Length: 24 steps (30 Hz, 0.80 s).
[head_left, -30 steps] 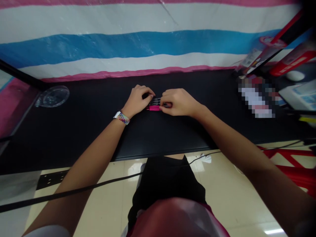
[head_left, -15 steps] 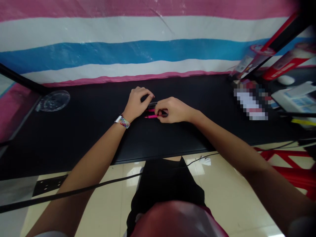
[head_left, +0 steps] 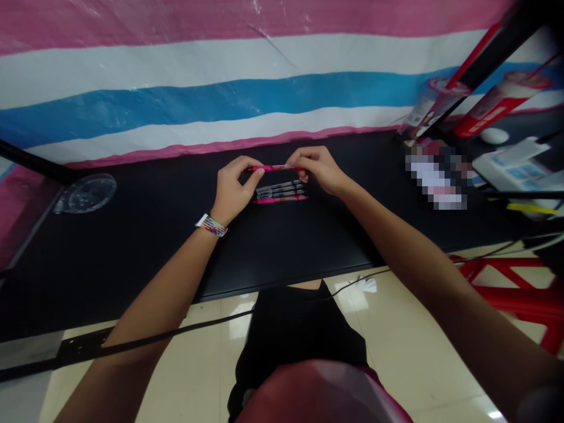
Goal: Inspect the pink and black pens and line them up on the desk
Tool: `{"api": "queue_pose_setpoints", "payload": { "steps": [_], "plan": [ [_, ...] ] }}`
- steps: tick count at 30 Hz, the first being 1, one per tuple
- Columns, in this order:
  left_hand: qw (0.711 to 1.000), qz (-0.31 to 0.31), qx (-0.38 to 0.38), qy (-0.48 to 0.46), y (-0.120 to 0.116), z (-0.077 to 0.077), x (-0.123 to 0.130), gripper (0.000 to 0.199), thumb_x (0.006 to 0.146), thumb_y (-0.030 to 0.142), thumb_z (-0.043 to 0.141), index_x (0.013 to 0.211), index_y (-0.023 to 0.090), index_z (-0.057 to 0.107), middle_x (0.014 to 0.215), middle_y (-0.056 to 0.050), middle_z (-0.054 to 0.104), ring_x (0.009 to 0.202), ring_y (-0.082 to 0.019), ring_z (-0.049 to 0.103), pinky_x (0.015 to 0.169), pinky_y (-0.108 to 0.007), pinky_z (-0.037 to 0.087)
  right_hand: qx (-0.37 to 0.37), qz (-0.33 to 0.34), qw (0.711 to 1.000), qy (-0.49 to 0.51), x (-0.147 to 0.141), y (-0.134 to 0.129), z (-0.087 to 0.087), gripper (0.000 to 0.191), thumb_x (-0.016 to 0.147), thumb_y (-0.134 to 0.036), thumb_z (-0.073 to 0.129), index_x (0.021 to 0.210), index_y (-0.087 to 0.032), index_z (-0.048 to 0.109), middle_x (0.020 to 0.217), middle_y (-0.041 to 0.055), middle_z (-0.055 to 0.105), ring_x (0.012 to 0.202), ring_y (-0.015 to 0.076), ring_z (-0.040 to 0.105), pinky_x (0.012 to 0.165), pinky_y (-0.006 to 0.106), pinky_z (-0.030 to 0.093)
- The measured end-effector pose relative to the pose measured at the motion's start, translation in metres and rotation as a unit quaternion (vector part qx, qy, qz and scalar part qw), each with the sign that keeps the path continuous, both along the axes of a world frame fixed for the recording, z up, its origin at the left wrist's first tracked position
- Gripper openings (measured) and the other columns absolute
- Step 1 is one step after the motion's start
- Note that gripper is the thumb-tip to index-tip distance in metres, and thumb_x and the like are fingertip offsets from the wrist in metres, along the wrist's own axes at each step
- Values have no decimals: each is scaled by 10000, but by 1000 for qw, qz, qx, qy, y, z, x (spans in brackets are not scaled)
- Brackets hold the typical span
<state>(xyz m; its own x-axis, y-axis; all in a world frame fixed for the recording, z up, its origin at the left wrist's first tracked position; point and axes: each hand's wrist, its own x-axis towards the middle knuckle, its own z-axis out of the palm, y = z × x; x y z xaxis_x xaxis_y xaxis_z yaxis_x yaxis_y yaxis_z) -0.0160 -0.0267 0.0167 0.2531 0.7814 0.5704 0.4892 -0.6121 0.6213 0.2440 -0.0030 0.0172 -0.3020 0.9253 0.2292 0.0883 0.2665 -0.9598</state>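
A pink pen (head_left: 275,168) is held level above the black table by both hands. My left hand (head_left: 235,185) pinches its pink left end between thumb and fingers. At its right end, my right hand (head_left: 318,168) is closed on the pen. Just below, a row of dark, clear-barrelled pens (head_left: 279,189) lies side by side on the table, with another pink pen (head_left: 282,200) at the near side of the row.
On the black table (head_left: 145,252), a clear plastic lid or dish (head_left: 92,192) lies at the left. Two drink cups (head_left: 434,106) (head_left: 497,106), a white rounded object (head_left: 494,136) and papers stand or lie at the right. A red stool (head_left: 520,294) is below right.
Both hands have moved apart and a pink pen is now raised between them. The pens on the table, partly hidden by my right hand before, now show. The camera view has shifted slightly.
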Motion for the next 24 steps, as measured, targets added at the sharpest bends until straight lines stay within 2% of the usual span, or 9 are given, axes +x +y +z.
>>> {"api": "queue_pose_setpoints", "payload": {
  "steps": [4, 10, 12, 14, 16, 18, 20, 21, 24],
  "plan": [
    [999, 37, -17, -5, 5, -3, -5, 353, 1087, 574, 667, 1021, 242, 766, 1058, -65, 820, 1017, -247, 748, 989, -390, 584, -54, -21, 994, 89, 2, 3, 0, 326, 852, -497, 938, 920, -208, 804, 728, 11, 675, 630, 149, 608, 549, 294, 535],
    [993, 37, -86, -78, 13, -15, -5, 648, 1144, 670, 510, 689, 231, 654, 630, -25, 644, 658, -187, 661, 717, -348, 554, -56, -21, 991, 120, -4, 3, -1, 376, 762, -486, 1023, 930, -203, 841, 781, 24, 755, 681, 152, 671, 618, 300, 636],
    [989, 26, -92, -112, 17, -18, -4, 614, 1117, 695, 558, 756, 225, 716, 658, -25, 678, 650, -174, 671, 702, -328, 561, -57, -22, 989, 133, -5, 4, -3, 400, 744, -502, 1038, 926, -202, 847, 771, 20, 759, 673, 146, 670, 622, 292, 644],
    [986, -2, -85, -145, 21, -19, -3, 479, 1022, 689, 732, 954, 219, 796, 814, -38, 777, 738, -174, 732, 739, -308, 591, -61, -26, 987, 147, -4, 6, -6, 420, 727, -509, 1053, 919, -195, 848, 765, 21, 761, 665, 139, 668, 629, 286, 648],
    [983, -20, -82, -162, 22, -19, -4, 462, 922, 654, 865, 1061, 216, 813, 922, -52, 822, 805, -181, 769, 772, -299, 615, -71, -30, 985, 155, -3, 8, -10, 426, 718, -501, 1064, 915, -192, 846, 761, 21, 762, 667, 137, 671, 643, 284, 651],
    [982, -11, -100, -157, 22, -19, -5, 453, 975, 652, 807, 943, 200, 811, 829, -56, 808, 750, -176, 765, 768, -303, 624, -82, -29, 984, 156, -1, 10, -13, 419, 722, -489, 1065, 922, -193, 846, 763, 21, 762, 674, 138, 677, 656, 288, 654],
    [981, 14, -121, -149, 23, -19, -7, 555, 1077, 655, 654, 799, 192, 782, 680, -52, 752, 662, -168, 743, 743, -308, 621, -93, -24, 983, 155, 0, 10, -14, 410, 730, -479, 1061, 937, -194, 850, 772, 23, 765, 677, 140, 678, 663, 294, 654],
    [980, 19, -122, -153, 23, -19, -8, 540, 1079, 642, 655, 809, 193, 787, 672, -50, 753, 661, -170, 748, 739, -307, 622, -98, -23, 983, 154, 0, 10, -15, 406, 732, -474, 1058, 943, -194, 853, 777, 25, 765, 677, 140, 676, 664, 298, 653],
    [978, -3, -111, -174, 27, -20, -13, 353, 934, 549, 870, 1031, 211, 830, 842, -49, 837, 760, -182, 795, 777, -304, 640, -107, -32, 981, 158, 1, 10, -15, 387, 744, -458, 1047, 957, -195, 861, 786, 27, 760, 688, 144, 673, 681, 310, 651]
  ]
}}
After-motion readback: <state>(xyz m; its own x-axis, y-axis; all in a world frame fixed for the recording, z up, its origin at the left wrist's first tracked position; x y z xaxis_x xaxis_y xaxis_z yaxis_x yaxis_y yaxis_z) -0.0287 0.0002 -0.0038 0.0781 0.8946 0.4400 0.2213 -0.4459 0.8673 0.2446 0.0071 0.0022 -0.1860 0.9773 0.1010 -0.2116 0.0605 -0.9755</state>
